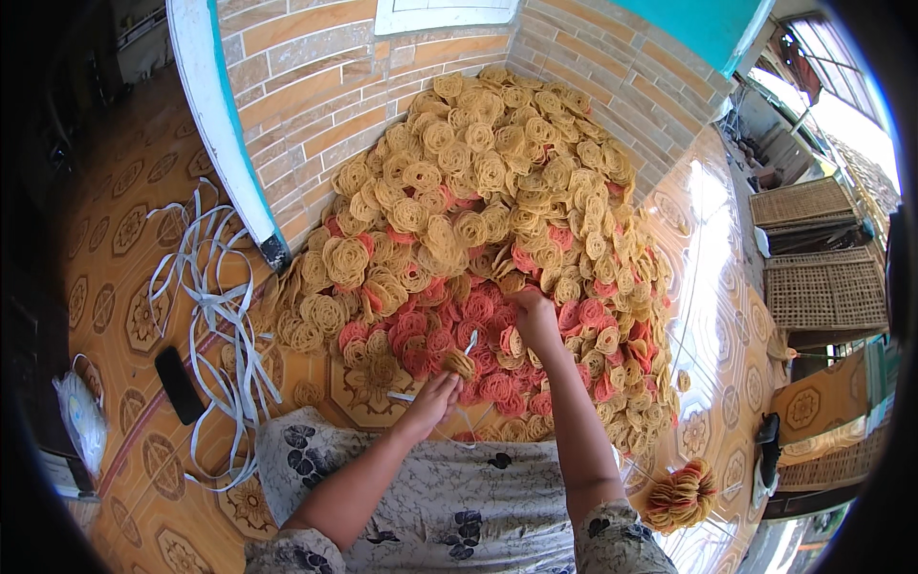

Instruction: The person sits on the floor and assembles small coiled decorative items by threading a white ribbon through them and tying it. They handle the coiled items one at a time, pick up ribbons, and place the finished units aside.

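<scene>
Our lap, draped in flowered cloth, faces the cracker heap, where our left hand pinches one yellow disc and a white strap, our right hand closes on another; one tied bundle lies beside it, most remains loose.

The cracker heap lies against the brick wall, straps left, bundled stack right.

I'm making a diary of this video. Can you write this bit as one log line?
left hand: holds small cracker stack | right hand: reaching into cracker pile | white straps: on floor, left
</scene>
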{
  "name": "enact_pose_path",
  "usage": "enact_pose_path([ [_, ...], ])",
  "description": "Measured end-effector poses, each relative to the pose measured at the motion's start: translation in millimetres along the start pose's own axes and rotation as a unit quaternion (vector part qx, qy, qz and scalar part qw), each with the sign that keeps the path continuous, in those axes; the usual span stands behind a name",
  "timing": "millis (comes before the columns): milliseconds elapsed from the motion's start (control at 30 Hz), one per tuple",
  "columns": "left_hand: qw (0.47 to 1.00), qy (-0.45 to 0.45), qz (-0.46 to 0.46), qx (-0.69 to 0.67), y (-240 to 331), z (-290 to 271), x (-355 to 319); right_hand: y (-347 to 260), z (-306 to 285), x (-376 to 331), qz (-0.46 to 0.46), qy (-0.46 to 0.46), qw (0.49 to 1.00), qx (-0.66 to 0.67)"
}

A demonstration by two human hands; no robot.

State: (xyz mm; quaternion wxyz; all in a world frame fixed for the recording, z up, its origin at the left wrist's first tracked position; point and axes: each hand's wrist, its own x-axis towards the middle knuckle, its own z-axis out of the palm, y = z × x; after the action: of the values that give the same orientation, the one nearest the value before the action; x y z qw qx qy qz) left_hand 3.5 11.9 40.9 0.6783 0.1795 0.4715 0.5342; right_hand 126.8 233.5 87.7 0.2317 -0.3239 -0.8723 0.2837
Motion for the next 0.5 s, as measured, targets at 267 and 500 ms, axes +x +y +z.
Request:
enact_pose_path([
  [267,1.0,-0.022,0.008,0.021,4.2,0.3,-0.1,15.3,22.9,3.8,-0.017,0.13,0.991,-0.025],
  [500,0.999,-0.045,0.01,0.003,4.4,7.1,-3.3,-19.4,4.0,-41.0,0.197,-0.018,0.956,0.218],
])
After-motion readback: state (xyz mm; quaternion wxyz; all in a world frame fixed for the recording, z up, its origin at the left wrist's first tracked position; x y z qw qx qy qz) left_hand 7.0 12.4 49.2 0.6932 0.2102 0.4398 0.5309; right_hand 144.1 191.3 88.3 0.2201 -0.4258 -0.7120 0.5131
